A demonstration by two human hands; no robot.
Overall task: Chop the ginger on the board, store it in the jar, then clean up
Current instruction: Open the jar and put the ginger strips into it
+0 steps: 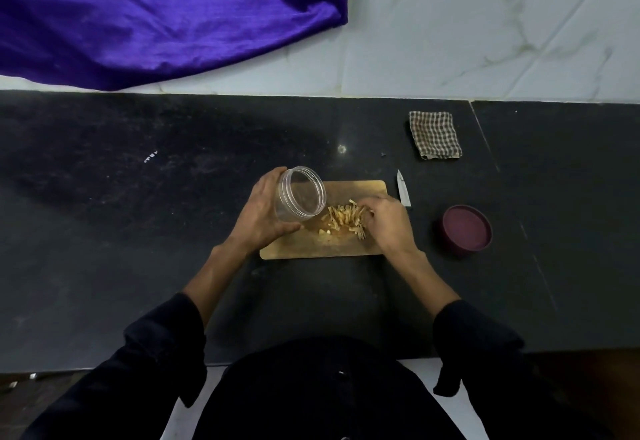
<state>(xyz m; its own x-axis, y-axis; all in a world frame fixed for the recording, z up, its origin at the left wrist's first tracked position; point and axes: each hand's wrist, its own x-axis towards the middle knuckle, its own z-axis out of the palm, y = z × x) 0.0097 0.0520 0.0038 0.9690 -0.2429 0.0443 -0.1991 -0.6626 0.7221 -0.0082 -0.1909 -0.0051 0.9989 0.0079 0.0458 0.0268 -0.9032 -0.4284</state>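
A wooden cutting board (346, 193) lies on the black counter. Chopped ginger strips (343, 220) are piled in its middle. My left hand (263, 211) grips a clear plastic jar (300, 199), tilted on its side with its empty mouth facing the pile at the board's left edge. My right hand (389, 223) rests on the right side of the ginger, fingers curled against the strips. A small knife (403, 188) lies on the counter just right of the board. The jar's maroon lid (465, 230) sits farther right.
A folded checked cloth (435, 134) lies at the back right of the counter. A purple fabric (156, 13) hangs over the white tiled wall at the back left. The counter's front edge runs near my body.
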